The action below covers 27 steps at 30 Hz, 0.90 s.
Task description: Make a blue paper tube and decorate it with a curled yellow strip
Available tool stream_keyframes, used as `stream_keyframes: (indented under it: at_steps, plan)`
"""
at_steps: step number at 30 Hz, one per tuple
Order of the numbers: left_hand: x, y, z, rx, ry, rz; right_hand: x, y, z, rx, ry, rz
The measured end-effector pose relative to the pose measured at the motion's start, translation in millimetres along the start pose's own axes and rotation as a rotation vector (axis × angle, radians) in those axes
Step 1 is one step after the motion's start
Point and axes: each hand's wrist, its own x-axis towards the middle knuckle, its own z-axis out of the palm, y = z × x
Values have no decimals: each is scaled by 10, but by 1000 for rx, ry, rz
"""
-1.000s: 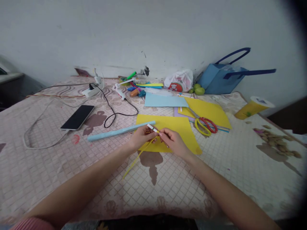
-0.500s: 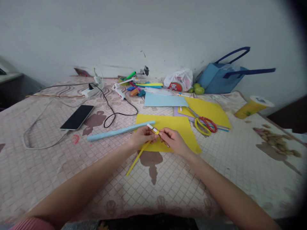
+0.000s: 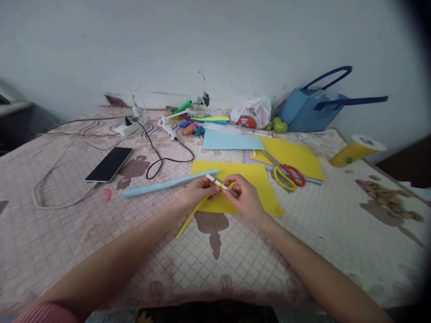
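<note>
A slim white stick [image 3: 211, 178] with a green mark is held above a yellow sheet [image 3: 259, 181] at the middle of the cloth-covered bench [image 3: 161, 264], slanting from far left to near right. It is grasped from the left by the fingers of the left hand [image 3: 198, 193] and pinched farther to the right by the right hand [image 3: 248, 199]. A touch of yellow is seen on the stick between the hands, while a narrow yellow strip [image 3: 187, 222] is trailed from beneath the left hand toward the near left; where the two meet is hidden by the fingers. The stick is judged to be very light, fairly stiff and perhaps smooth enough to be rolled or slipped by accident, and is best taken near its ends. The strip, apparently paper, is judged to be thin and pliable, easily creased or torn if pulled hard; it is best pinched flat, close to the stick, with its tail left loose. A pale blue paper length [image 3: 161, 187] is laid to the left, and scissors [image 3: 284, 178] are set to the right.
</note>
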Motion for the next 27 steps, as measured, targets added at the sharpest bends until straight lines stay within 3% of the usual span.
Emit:
stream_keyframes:
  at_steps: [3, 5, 10, 13, 23, 27]
  plan:
    - [-10, 13, 12, 9, -5, 0, -17, -17, -1, -162, 36, -165]
    - [-10, 15, 16, 19, -8, 4, -20, -28, -3, -142, 28, -162]
    - [5, 5, 14, 43, 6, 60, 6, -19, -20, 226, -87, 174]
    - [8, -2, 5, 61, 19, 77, 27, -7, -30, 393, -166, 269]
    - [14, -56, -13, 65, -28, 12, 10, 7, -3, 318, -117, 198]
    - [22, -73, -20, 73, -1, 1, 17, 14, -16, 151, -91, 99]
